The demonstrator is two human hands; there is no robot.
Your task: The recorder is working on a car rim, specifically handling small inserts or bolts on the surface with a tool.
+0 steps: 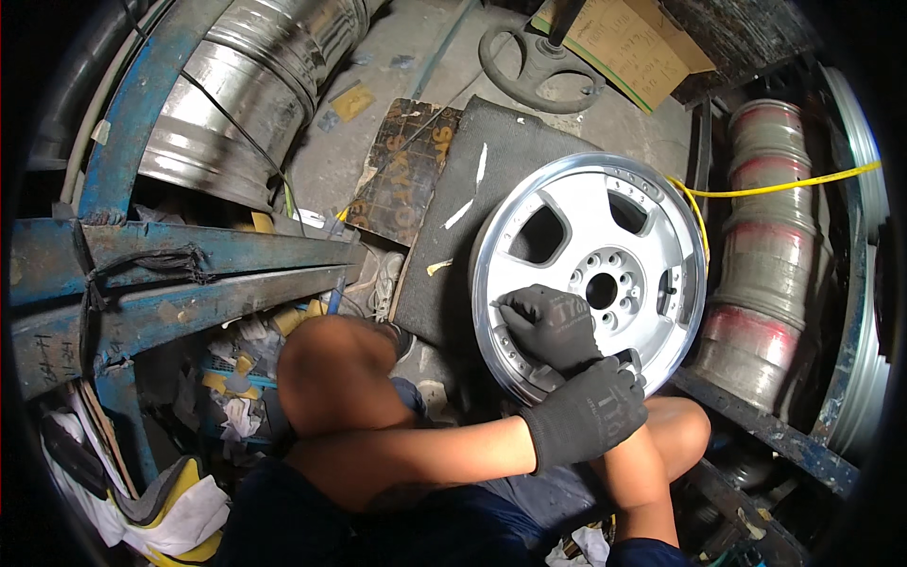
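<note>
Cramped workshop floor (586,123) fills my view, grey and dusty, with a blue metal frame (179,274) on the left and stacked bare rims (765,236) on a rack to the right. Farther off I see a black steering wheel (539,66) and a flattened cardboard box (624,38).

Right of centre, a silver alloy wheel (590,274) leans tilted, its lower rim near the person's knees and its back resting on a dark mat (472,208). Both hands wear black gloves. My left hand (548,326) lies flat on a spoke just below the hub, fingers spread narrowly and pressed against the metal, gripping nothing that I can make out. My right hand (590,411) sits on the near rim edge, fingers curled over the lip; whether they pinch a cloth or pad underneath I cannot tell.

I judge the main risk to be the wheel sliding. It stands on its edge against soft matting, so a hard push from the left hand could roll it towards the rack or tip it onto the bare knees. The polished lip looks slippery, and gloved fingers could skid off it. A yellow cord (775,187) runs just behind the wheel's far edge and could snag if the wheel turns.
</note>
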